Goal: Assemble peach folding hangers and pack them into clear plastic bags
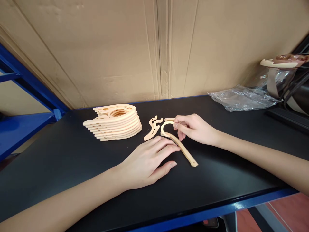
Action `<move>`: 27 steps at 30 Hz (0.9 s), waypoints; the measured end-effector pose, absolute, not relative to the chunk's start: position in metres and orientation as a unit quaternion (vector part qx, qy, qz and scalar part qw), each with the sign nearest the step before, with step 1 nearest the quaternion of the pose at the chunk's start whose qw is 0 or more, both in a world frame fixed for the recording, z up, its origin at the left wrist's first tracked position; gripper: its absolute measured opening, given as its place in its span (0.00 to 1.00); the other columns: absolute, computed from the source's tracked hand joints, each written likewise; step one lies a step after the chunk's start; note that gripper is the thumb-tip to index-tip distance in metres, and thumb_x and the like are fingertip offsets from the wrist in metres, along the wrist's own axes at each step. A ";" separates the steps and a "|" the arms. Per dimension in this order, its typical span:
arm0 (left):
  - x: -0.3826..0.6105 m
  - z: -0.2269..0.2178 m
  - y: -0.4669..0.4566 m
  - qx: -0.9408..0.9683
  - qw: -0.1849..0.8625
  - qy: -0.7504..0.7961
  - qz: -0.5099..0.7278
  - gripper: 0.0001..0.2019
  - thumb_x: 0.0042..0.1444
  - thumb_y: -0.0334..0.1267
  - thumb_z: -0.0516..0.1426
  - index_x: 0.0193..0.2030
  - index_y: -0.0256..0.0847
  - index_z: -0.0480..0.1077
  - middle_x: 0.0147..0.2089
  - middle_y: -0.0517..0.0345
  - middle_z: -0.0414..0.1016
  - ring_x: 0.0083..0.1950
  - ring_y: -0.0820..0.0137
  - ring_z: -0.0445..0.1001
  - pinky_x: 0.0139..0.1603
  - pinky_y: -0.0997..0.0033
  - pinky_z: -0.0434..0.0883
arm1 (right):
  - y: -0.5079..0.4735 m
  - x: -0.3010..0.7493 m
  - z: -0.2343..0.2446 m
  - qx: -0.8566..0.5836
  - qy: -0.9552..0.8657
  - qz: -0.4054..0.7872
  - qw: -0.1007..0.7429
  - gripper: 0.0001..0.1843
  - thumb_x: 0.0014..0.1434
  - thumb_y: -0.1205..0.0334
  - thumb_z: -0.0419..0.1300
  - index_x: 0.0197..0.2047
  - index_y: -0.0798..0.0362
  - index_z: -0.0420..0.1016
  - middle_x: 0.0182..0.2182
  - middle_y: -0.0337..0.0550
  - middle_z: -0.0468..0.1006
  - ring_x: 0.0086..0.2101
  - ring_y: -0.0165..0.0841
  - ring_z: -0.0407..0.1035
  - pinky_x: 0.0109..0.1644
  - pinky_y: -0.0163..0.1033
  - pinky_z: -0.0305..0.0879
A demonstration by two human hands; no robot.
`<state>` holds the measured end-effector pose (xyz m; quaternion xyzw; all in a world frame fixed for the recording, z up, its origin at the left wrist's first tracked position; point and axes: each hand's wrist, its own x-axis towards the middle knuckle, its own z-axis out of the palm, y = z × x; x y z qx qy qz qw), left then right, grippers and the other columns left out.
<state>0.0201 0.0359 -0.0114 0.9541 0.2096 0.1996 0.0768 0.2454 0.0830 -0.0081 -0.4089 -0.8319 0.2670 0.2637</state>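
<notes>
Spotted, far left, a neat stack of beige pieces (116, 129) on the black bench (84, 180). Next, caught the left hand (151, 161), grip open and relaxed, with fingertips right at a slim strip (185, 151). Noted two wavy pieces (154, 129) just beyond. Then saw a curved hook (162, 128) meeting the strip's far end, pinched tight in the grip of the right hand (193, 129). Glimpsed crumpled clear plastic (243, 98) well right.
</notes>
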 end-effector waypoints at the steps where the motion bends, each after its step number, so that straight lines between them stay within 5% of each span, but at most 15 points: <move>1: 0.020 -0.012 0.036 0.955 0.074 0.210 0.196 0.15 0.68 0.38 0.49 0.58 0.38 0.65 0.55 0.50 0.70 0.55 0.65 0.68 0.54 0.66 0.67 | 0.082 0.245 -0.008 -0.389 -0.814 0.335 0.271 0.13 0.67 0.55 0.48 0.34 0.51 0.65 0.23 0.36 0.77 0.25 0.30 0.72 0.34 0.35 0.65; 6: 0.021 -0.015 0.038 0.955 0.036 0.242 0.168 0.18 0.69 0.45 0.46 0.61 0.43 0.65 0.47 0.51 0.71 0.46 0.64 0.69 0.47 0.63 0.68 | 0.085 0.244 -0.012 -0.346 -0.757 0.457 0.314 0.09 0.69 0.55 0.47 0.41 0.51 0.61 0.28 0.38 0.79 0.26 0.29 0.72 0.33 0.36 0.67; 10: 0.020 -0.016 0.037 0.952 0.053 0.247 0.175 0.16 0.69 0.45 0.46 0.48 0.41 0.71 0.41 0.53 0.70 0.41 0.66 0.67 0.43 0.66 0.67 | 0.089 0.245 -0.015 -0.355 -0.789 0.361 0.349 0.12 0.67 0.52 0.51 0.39 0.51 0.67 0.36 0.42 0.78 0.36 0.32 0.71 0.41 0.38 0.66; 15: 0.020 -0.012 0.037 0.933 0.091 0.263 0.229 0.17 0.69 0.42 0.46 0.37 0.40 0.72 0.35 0.58 0.69 0.35 0.71 0.65 0.40 0.70 0.64 | 0.090 0.245 -0.012 -0.364 -0.811 0.261 0.375 0.13 0.63 0.52 0.56 0.35 0.51 0.74 0.36 0.41 0.71 0.35 0.31 0.65 0.42 0.39 0.64; 20: 0.022 -0.011 0.035 0.910 0.078 0.327 0.244 0.19 0.63 0.38 0.55 0.21 0.37 0.61 0.25 0.63 0.62 0.29 0.74 0.62 0.34 0.72 0.61 | 0.090 0.244 -0.010 -0.374 -0.789 0.299 0.386 0.11 0.63 0.54 0.57 0.39 0.51 0.74 0.31 0.38 0.71 0.31 0.30 0.65 0.40 0.39 0.63; 24: 0.023 -0.011 0.031 0.859 0.156 0.416 0.253 0.10 0.54 0.31 0.62 0.31 0.40 0.62 0.31 0.66 0.66 0.30 0.75 0.66 0.30 0.76 0.63 | 0.091 0.244 -0.010 -0.368 -0.781 0.319 0.392 0.10 0.63 0.55 0.58 0.41 0.52 0.72 0.30 0.37 0.74 0.31 0.30 0.67 0.40 0.39 0.63; 27: 0.024 -0.009 0.028 0.817 0.226 0.457 0.269 0.17 0.52 0.27 0.62 0.45 0.44 0.63 0.41 0.65 0.70 0.30 0.78 0.68 0.31 0.79 0.67 | 0.092 0.245 -0.012 -0.361 -0.782 0.322 0.394 0.08 0.62 0.56 0.59 0.40 0.52 0.71 0.30 0.37 0.76 0.31 0.30 0.69 0.41 0.39 0.64</move>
